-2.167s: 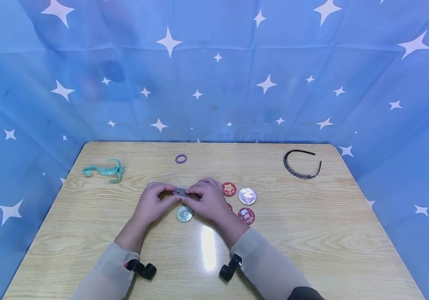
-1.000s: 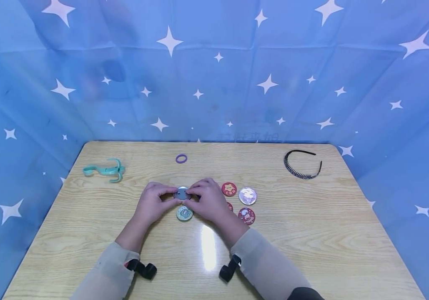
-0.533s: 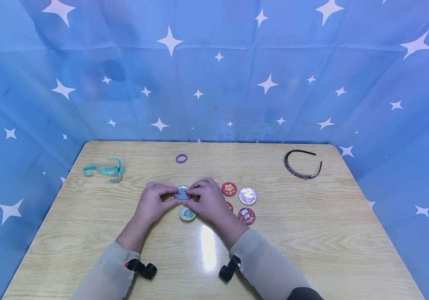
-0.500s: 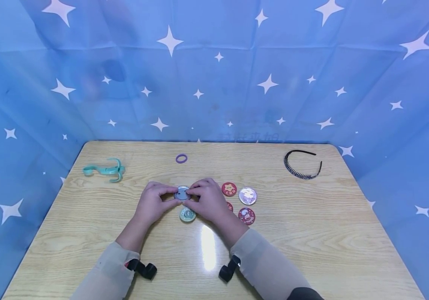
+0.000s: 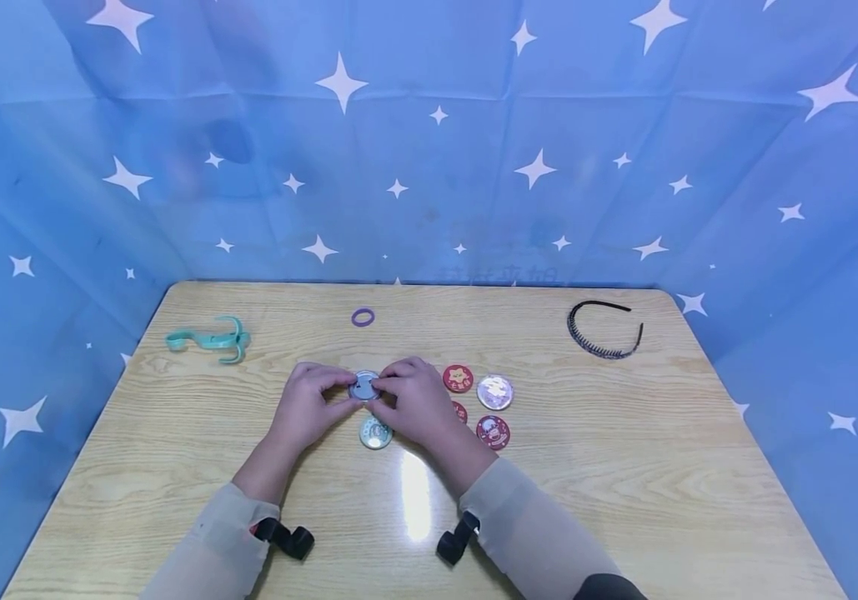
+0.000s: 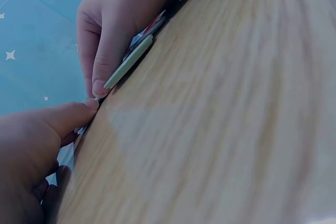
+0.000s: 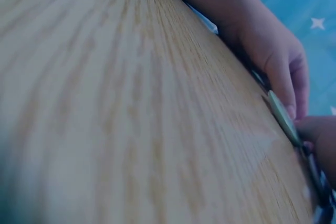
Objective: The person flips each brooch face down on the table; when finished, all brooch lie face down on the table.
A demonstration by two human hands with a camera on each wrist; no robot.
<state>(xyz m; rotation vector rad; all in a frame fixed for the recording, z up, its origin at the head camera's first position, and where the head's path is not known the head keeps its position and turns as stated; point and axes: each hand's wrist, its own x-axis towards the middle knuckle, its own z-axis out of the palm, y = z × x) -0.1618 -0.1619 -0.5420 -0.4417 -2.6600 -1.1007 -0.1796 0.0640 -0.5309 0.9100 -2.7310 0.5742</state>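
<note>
Between both hands, near the middle of the table, is a round grey-blue badge (image 5: 364,386) with small dark marks on its upper face. My left hand (image 5: 311,406) pinches its left edge between thumb and forefinger. On the opposite edge my right hand (image 5: 417,402) pinches it the same way. Just below them lies a mint-green round badge (image 5: 376,432), which appears as a thin pale green edge in both wrist views. Beside the right hand are a red star badge (image 5: 458,378), a shiny silvery badge (image 5: 494,392), a red cartoon badge (image 5: 493,432) and a partly hidden red badge (image 5: 460,412).
A teal hair claw (image 5: 211,340) with a curved tail lies at the left of the wooden table (image 5: 661,467). Toward the back edge sits a purple hair tie (image 5: 363,317). A black toothed headband (image 5: 599,346) is at the back right. Behind hangs a blue star-patterned curtain (image 5: 429,150).
The grey-blue badge, earlier tilted and seen narrowly, now shows its face more fully. The mint-green badge has shifted slightly right and nearer. Both hands stay almost in place.
</note>
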